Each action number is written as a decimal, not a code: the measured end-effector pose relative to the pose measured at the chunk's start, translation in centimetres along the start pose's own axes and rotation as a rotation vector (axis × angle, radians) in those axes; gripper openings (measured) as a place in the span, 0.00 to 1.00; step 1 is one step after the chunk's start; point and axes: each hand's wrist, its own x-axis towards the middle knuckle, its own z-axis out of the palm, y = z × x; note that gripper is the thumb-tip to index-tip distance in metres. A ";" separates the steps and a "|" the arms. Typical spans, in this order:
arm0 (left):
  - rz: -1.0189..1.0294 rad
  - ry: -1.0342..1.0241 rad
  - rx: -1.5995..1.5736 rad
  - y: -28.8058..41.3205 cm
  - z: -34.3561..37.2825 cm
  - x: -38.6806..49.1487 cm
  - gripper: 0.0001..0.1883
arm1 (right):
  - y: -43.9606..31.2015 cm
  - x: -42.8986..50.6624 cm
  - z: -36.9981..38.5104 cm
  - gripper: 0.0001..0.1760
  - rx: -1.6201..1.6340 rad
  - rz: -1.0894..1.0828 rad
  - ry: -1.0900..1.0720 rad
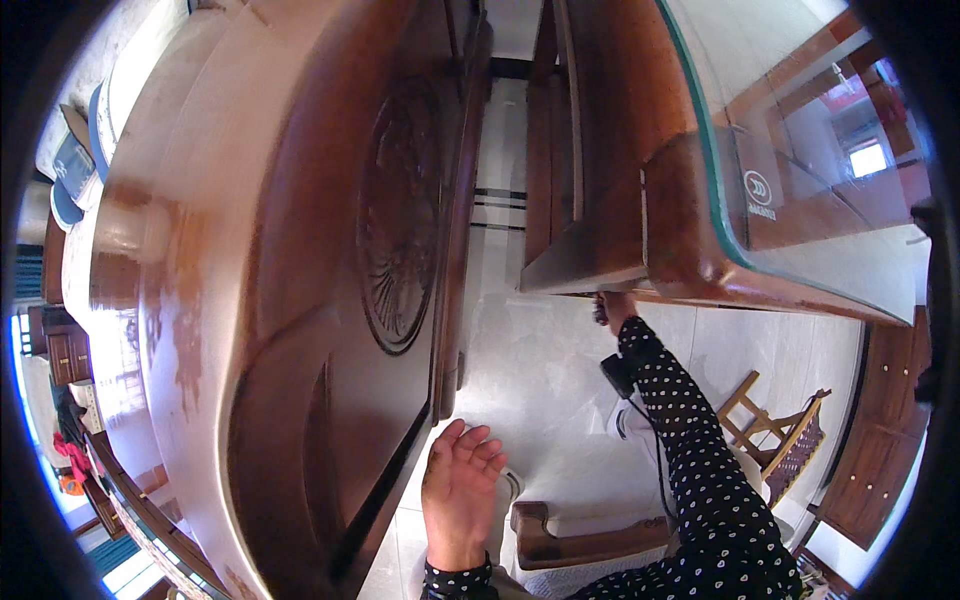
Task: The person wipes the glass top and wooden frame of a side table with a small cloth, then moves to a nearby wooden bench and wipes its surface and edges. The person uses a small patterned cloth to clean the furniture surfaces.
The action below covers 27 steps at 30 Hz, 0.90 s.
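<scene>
My left hand (461, 487) is palm up with its fingers loosely bent, holding nothing, beside the lower edge of a dark wooden furniture panel with an oval carving (401, 217). My right hand (618, 309) reaches to the lower edge of a glass-topped wooden table (682, 217). Its fingers are curled and partly hidden by that edge; a small dark thing shows at them, too unclear to name. A black object (618, 375) on a black cord hangs along my right forearm, near the dotted sleeve.
A wooden chair or stool with a woven part (799, 450) stands on the pale tiled floor (540, 360) at right. Wooden cabinets (877, 435) stand beyond it. A carved wooden seat edge (592, 541) is low in front of me. A narrow gap separates the panel and the table.
</scene>
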 end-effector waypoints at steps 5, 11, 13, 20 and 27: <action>0.012 0.001 0.028 -0.5 0.1 -0.1 0.21 | 0.0 2.7 -4.7 0.10 -0.467 -0.063 0.250; 0.009 0.047 0.031 -0.5 0.0 0.2 0.22 | -0.4 4.0 -2.7 0.10 -0.626 -0.132 0.272; 0.001 0.061 0.029 -0.2 -0.1 0.7 0.23 | -0.6 4.2 -2.3 0.10 -0.656 -0.145 0.271; -0.005 0.101 0.051 0.3 0.2 1.6 0.22 | -1.7 5.4 0.3 0.11 -0.731 -0.221 0.216; 0.025 0.077 0.024 0.2 2.3 0.2 0.22 | -2.4 4.2 5.9 0.13 -0.793 -0.364 0.024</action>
